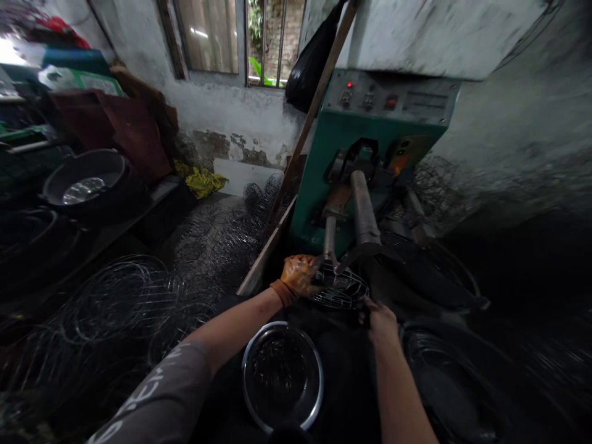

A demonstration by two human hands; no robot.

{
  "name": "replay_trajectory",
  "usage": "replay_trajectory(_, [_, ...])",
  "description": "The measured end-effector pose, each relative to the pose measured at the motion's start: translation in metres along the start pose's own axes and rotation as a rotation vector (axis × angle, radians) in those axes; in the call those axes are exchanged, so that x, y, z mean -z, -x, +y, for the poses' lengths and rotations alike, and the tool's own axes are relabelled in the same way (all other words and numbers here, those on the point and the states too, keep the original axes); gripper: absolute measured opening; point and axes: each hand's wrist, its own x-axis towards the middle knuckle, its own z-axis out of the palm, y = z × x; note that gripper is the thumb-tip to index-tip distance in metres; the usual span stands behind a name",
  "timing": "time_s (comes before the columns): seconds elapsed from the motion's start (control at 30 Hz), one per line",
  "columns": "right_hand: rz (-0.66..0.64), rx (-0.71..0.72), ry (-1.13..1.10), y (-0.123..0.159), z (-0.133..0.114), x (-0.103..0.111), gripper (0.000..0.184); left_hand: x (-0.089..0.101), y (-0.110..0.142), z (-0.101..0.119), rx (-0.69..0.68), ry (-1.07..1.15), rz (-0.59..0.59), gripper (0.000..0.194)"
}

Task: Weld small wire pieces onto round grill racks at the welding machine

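Note:
My left hand, in an orange glove, is at the left side of a round wire basket, close to the lower electrode of a green spot welding machine. Its fingertips blur into the dark wires, so its grip does not show clearly. My bare right hand is closed on the right rim of the same wire basket. The basket sits tilted under the welder's upper arm, with the electrode tips over it. Below my forearms stands a metal bowl with small thin wire pieces inside.
Tangled wire frames are heaped on the floor at left. Black tubs stand on a low bench beyond. A wooden board leans beside the machine. More dark round containers lie at right.

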Motion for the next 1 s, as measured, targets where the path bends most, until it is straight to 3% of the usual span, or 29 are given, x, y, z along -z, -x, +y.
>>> replay_trajectory(0.2, [0.0,-0.018,-0.004,-0.004,0.005,0.001,0.047,0.0,-0.005,0.004,-0.026,-0.002,0.0,0.087])
replay_trajectory(0.33, [-0.011,-0.015,0.021,-0.005,0.011,0.002,0.05,-0.014,0.001,-0.012,-0.071,0.11,0.111,0.091])
replay_trajectory(0.4, [-0.021,0.001,0.019,-0.006,0.013,0.003,0.05,-0.022,0.007,-0.024,-0.006,0.183,0.154,0.096])
replay_trajectory(0.5, [-0.019,-0.008,0.027,-0.008,0.015,0.004,0.049,-0.028,0.013,-0.035,0.097,0.228,0.128,0.092])
replay_trajectory(0.7, [0.03,-0.043,0.034,-0.015,0.022,0.01,0.046,-0.024,0.006,-0.024,-0.027,0.131,0.136,0.087])
replay_trajectory(1.0, [0.002,-0.052,0.027,-0.02,0.03,0.01,0.039,-0.024,0.004,-0.02,-0.019,0.057,0.12,0.082])
